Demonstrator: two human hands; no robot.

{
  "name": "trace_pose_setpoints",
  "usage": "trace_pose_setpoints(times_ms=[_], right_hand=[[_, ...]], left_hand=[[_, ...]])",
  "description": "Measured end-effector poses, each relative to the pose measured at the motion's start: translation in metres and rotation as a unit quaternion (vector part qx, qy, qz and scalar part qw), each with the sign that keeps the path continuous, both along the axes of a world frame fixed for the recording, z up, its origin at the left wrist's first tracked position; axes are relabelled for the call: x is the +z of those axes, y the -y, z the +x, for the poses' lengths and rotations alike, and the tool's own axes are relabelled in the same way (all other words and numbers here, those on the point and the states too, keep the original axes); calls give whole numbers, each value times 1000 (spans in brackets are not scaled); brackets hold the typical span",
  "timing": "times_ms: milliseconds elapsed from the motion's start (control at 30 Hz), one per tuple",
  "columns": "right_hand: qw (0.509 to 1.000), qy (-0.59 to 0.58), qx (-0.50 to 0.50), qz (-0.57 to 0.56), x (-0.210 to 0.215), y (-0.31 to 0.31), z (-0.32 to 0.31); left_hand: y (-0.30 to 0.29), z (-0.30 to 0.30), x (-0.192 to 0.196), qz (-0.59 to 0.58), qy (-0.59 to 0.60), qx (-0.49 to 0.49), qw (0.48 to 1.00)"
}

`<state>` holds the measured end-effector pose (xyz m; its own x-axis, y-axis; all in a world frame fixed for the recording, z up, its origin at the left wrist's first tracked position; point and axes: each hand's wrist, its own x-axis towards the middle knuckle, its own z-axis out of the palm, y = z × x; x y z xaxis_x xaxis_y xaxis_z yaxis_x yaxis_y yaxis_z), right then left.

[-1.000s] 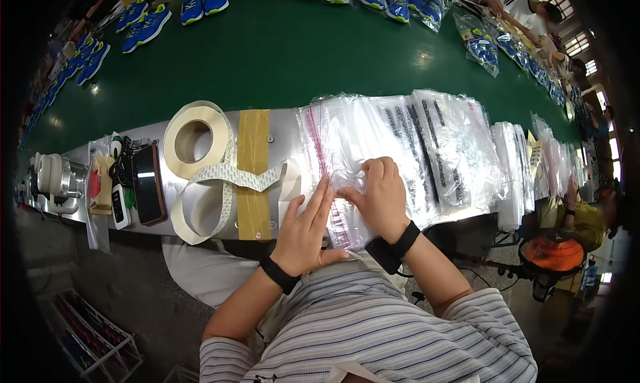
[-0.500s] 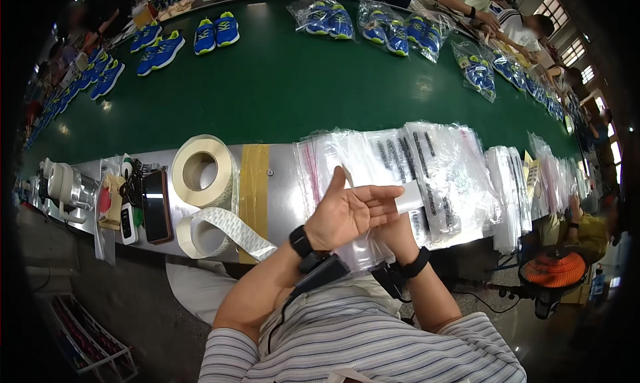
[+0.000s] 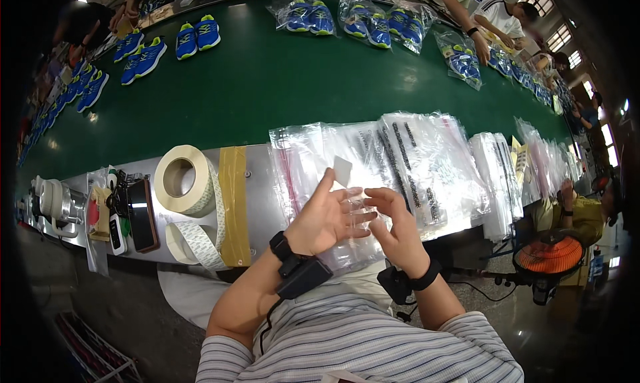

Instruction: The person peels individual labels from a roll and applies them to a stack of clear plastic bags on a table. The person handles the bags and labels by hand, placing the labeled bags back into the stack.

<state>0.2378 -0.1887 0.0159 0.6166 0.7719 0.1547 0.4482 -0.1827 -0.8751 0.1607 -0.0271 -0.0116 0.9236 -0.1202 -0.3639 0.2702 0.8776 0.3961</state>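
My left hand (image 3: 327,218) is over the clear plastic bags (image 3: 307,146), palm up with its fingers stretched out. A small white label (image 3: 342,171) touches its thumb tip; whether it sticks there, I cannot tell. Facing it, my right hand (image 3: 403,240) is half curled, thumb and index finger apart and no object visible between them. The two hands' fingertips come close together. Beneath and beyond them lies the bag pile, some bags with dark print (image 3: 415,163). Black bands with box-shaped devices (image 3: 305,278) sit at both wrists.
Left of the bags are brown tape (image 3: 233,206), a roll of white labels (image 3: 185,181), a phone (image 3: 141,216) and a clear jug (image 3: 59,206). Blue shoes (image 3: 198,36), some bagged (image 3: 460,64), line the green table (image 3: 247,83). An orange fan (image 3: 548,258) stands right. Other people work beyond.
The label has gone from between my hands to my left thumb tip. My right hand has come out from behind the left. The whole view has shifted, moving the table things leftward.
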Motion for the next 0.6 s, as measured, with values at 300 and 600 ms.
trace_pose_setpoints(times_ms=[300,600], right_hand=[[968,246,-42,-18,-10,5,8],[822,-34,-518,234,-19,162,121]], left_hand=[[-18,-74,15,-20,116,113,987],[-3,-100,-24,654,113,91,742]])
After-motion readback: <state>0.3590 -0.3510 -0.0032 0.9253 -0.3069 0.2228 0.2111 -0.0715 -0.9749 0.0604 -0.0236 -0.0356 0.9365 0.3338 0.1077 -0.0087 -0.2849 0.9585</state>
